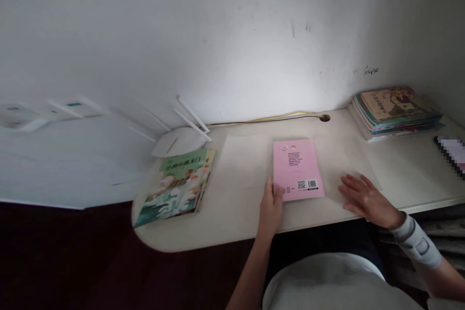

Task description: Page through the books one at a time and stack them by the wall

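A pink book [298, 169] lies in front of me on the white desk, showing a cover with a barcode, a QR code and a block of small print. At its lower left corner is my left hand [271, 203], gripping the edge with the thumb on top; the other fingers are partly hidden. To the right of the book, my right hand [365, 198] rests near the desk's front edge, fingers spread and nothing in them. A grey wrap is around that wrist.
Picture books [174, 186] lie at the left beside a white router [179, 141] with upright antennas. A book stack [395, 111] stands at the back right, near a phone [452, 152]. Cables [261, 119] run along the wall into a desk hole [324, 117].
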{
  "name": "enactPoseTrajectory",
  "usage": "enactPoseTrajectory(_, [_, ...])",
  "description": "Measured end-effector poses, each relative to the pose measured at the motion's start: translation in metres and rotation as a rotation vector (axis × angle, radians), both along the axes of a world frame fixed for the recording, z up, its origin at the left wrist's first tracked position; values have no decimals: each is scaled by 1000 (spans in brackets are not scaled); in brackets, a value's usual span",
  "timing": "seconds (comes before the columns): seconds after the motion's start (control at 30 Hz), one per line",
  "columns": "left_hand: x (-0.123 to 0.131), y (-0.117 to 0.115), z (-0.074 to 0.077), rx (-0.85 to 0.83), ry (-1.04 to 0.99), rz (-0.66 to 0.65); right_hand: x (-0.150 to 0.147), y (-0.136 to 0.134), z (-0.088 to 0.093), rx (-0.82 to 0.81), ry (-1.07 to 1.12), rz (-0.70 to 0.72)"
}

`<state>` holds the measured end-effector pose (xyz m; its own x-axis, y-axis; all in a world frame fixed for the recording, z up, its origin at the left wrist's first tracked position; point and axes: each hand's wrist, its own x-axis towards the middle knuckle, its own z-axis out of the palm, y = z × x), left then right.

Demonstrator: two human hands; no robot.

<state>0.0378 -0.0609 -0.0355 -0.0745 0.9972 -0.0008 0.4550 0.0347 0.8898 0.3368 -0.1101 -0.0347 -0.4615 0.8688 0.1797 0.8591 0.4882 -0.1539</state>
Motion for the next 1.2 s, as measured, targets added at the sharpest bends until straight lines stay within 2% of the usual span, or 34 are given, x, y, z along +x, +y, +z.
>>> enactPoseTrajectory(0.13, [4,0,-1,-6,65,-67,-45,17,14,54,-5,-47])
enactPoseTrajectory(0.23, [5,-1,-3,5,93,-44,-83,31,19,64,-33,18])
enactPoseTrajectory(0.33, [5,-3,-4,13,97,-49,-107,39,20,44,-69,45])
enactPoseTrajectory(0.47, [5,-5,-4,14,71,-47,-113,41,20,33,-103,18])
enactPoseTrajectory(0.7, [5,-6,-10,41,-94,-9,-105,43,23,17,-31,39])
enactPoseTrajectory(0.83, [8,-12,-4,90,-239,-16,-107,42,21,61,24,26])
enactPoseTrajectory(0.93, [15,-19,5,197,-388,-108,-113,40,22,108,69,-5])
enactPoseTrajectory(1.03, [25,-21,13,281,-426,-334,-116,37,23,135,184,-71])
enactPoseTrajectory(1.13, [39,-15,19,391,-216,-519,-110,31,22,104,370,-183])
enactPoseTrajectory(1.2, [52,-8,23,477,-8,-544,-100,25,22,40,489,-193])
